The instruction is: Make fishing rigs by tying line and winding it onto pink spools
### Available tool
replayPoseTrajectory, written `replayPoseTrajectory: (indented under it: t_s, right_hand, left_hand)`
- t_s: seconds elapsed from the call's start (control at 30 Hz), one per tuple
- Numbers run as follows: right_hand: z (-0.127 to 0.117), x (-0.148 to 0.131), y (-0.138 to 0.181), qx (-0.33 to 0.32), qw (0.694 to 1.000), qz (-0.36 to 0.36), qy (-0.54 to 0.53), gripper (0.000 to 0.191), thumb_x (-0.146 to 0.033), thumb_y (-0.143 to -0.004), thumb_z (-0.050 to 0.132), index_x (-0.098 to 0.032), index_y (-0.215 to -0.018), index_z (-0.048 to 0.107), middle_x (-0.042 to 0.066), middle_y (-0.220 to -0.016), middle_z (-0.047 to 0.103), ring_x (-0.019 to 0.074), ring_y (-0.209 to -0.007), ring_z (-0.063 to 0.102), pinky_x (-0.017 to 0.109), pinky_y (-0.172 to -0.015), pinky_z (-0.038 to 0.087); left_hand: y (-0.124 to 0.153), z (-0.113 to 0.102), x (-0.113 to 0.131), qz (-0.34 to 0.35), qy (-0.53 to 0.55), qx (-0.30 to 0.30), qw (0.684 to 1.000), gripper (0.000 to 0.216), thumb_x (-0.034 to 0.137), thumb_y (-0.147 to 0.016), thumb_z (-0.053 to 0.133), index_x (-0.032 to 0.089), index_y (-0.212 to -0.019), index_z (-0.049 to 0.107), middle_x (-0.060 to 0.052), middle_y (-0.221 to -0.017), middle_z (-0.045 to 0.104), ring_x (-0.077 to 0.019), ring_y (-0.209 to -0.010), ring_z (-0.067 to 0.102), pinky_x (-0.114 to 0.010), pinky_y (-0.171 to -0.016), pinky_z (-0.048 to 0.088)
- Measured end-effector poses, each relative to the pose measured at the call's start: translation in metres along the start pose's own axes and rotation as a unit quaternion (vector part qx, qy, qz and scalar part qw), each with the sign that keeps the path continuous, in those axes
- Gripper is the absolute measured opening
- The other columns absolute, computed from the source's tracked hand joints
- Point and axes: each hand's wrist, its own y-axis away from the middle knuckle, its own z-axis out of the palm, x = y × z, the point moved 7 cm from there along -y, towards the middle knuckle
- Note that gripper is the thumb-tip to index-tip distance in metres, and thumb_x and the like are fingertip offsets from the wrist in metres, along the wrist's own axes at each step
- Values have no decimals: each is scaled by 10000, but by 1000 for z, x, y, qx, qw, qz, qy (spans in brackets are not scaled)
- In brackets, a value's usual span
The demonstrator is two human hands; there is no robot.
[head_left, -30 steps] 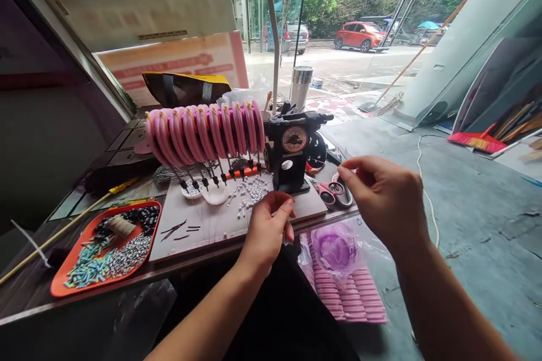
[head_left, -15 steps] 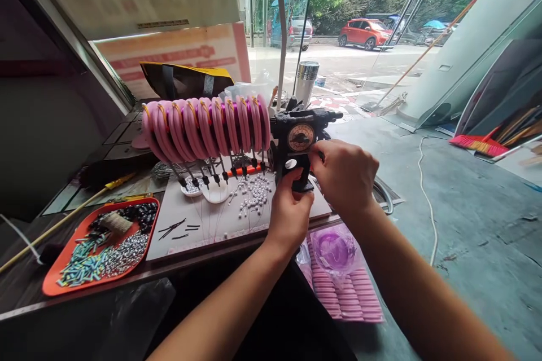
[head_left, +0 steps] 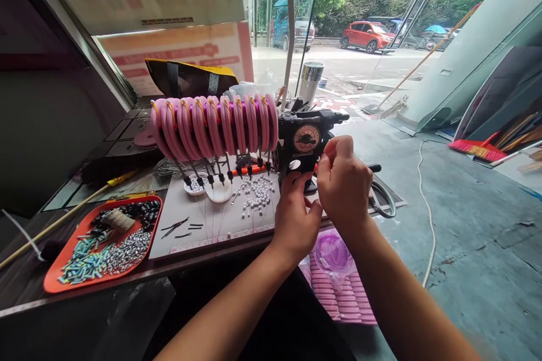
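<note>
A black winding machine (head_left: 305, 136) with a round dial stands on a grey board (head_left: 199, 224), and a row of pink spools (head_left: 214, 124) sits on its shaft to the left. My left hand (head_left: 295, 215) is closed in front of the machine's base, fingertips up against it. My right hand (head_left: 345, 183) is curled just right of the dial, fingers pinched together near the machine's side. What either hand grips is hidden. White beads (head_left: 256, 194) lie scattered on the board under the spools.
An orange tray (head_left: 55, 284) of mixed beads sits at the left. A bag of pink spools (head_left: 339, 287) lies below my hands. Scissors (head_left: 383, 198) rest right of the machine. A metal flask (head_left: 311, 80) and a yellow-black bag (head_left: 186, 79) stand behind.
Both hands have moved up from the table's front edge to the machine. My right hand came in from the right, near the scissors, and now curls beside the dial.
</note>
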Motion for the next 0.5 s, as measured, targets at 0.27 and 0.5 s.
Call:
replayPoseTrajectory:
  t_s: [0.27,0.5]
  right_hand:
    - [3,-16,-18,-67,995,0,78,176,-128,-770,447,-164,-926,520,15,-572,519,187,-509,521,269,-490,212]
    - [6,-9,-14,-100,994,8,33,111,-106,-755,492,-172,-844,508,0,-574,512,157,-515,467,256,-502,213]
  left_hand:
    - [3,1,-3,-3,-28,3,1000,518,60,-713,532,221,-1205,498,-119,-1332,424,-174,-808,596,-329,-730,501]
    - [1,5,2,-9,18,13,1000,544,85,-722,551,256,-1232,470,-111,-1373,376,-194,-824,609,-328,-729,516]
